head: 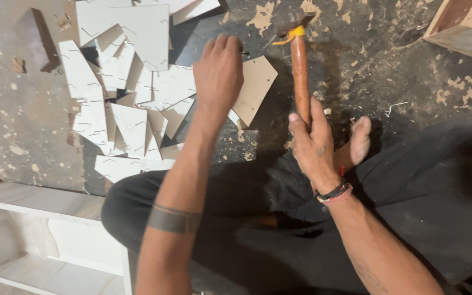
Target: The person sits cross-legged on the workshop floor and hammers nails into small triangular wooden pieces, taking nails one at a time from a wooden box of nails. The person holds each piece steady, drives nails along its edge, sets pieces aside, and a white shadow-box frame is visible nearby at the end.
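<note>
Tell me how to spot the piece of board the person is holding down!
Find the heap of white pieces on the dusty floor. Right of it, beside the hammer, the left hand presses on a tan piece. It is the only brown one, lying apart from the white heap.

Right hand [313, 143] grips hammer [300, 71]; left hand [218, 74] presses small beige board [256, 87] on floor.
</note>
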Demonstrator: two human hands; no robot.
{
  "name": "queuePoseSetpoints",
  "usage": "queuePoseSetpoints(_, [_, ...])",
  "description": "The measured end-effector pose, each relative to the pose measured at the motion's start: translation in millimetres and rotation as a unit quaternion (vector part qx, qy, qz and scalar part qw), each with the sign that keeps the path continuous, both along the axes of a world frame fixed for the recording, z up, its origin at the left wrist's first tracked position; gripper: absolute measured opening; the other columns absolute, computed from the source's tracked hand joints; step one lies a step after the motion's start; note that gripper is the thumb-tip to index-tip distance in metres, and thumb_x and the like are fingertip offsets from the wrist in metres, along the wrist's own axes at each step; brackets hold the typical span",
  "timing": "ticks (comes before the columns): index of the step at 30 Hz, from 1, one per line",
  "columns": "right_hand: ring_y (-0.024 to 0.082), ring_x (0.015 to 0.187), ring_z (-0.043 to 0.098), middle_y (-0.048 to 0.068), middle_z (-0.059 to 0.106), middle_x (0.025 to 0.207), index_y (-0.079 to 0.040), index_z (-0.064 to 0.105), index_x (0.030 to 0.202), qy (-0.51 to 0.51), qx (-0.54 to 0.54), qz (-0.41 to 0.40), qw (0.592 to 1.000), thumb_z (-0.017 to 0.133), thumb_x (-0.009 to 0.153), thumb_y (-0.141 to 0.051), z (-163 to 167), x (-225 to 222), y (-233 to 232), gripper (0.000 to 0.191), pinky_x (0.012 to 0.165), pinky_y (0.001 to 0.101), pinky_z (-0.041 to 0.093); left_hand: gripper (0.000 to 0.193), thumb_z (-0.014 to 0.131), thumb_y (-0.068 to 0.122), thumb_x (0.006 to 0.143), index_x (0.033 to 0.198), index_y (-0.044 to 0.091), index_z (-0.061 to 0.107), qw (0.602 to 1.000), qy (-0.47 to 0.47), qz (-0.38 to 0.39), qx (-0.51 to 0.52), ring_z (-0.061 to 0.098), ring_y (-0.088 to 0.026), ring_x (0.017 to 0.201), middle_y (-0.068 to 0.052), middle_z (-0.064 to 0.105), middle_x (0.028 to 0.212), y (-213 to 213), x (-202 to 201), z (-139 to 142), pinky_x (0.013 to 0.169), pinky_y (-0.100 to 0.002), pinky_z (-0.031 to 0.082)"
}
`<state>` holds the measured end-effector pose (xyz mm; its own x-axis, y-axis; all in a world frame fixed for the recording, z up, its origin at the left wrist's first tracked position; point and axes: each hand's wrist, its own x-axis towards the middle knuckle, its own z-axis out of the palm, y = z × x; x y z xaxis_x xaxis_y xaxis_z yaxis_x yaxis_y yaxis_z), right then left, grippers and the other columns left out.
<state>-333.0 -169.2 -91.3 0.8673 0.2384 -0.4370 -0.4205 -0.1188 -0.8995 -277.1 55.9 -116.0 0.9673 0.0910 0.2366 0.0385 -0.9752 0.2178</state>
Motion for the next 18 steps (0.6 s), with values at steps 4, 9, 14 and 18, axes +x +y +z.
queuePoseSetpoints(4, [0.003,0.048,0.042,-0.004,0.046,0.071,-0.006,0.045,0.146,0.021,0.022,0.000,1.000,0.055,0.104,-0.015,6.0,0.2,-1.2,0.045,0.040,0.0197,0.037,0.004,0.062,0.008,0.093,0.097,0.006,0.063,0.997,0.026,0.057,-0.053,0.066,-0.034,0.088,-0.012,0.065,0.094,0.6,-18.3,11.5,0.070,-0.048,0.054])
queuePoseSetpoints(9, [0.002,0.048,0.040,-0.004,0.048,0.076,-0.007,0.045,0.145,0.039,0.033,-0.004,0.999,0.054,0.103,-0.013,10.4,-2.6,-3.3,0.044,0.039,0.0189,0.034,0.014,0.058,-0.001,0.085,0.099,0.002,0.057,0.997,0.074,0.027,-0.018,0.068,-0.038,0.087,-0.017,0.065,0.096,5.8,-34.7,22.3,0.067,-0.048,0.055])
queuePoseSetpoints(14, [0.002,0.047,0.041,-0.004,0.049,0.075,-0.009,0.044,0.146,0.052,0.014,-0.003,0.999,0.054,0.102,-0.014,11.9,-2.5,-1.3,0.046,0.038,0.0194,0.034,0.018,0.054,-0.003,0.087,0.105,-0.003,0.051,0.981,0.169,0.087,-0.024,0.068,-0.044,0.076,-0.025,0.065,0.097,33.9,-54.3,22.9,0.065,-0.053,0.054])
queuePoseSetpoints(18, [0.002,0.047,0.042,-0.003,0.050,0.075,-0.009,0.043,0.147,0.035,0.002,0.016,0.999,0.054,0.102,-0.016,10.5,-4.5,2.4,0.047,0.037,0.0196,0.035,0.019,0.056,0.001,0.087,0.105,-0.003,0.050,0.978,0.164,0.118,-0.057,0.068,-0.049,0.075,-0.027,0.067,0.094,57.9,-77.8,19.6,0.067,-0.058,0.052])
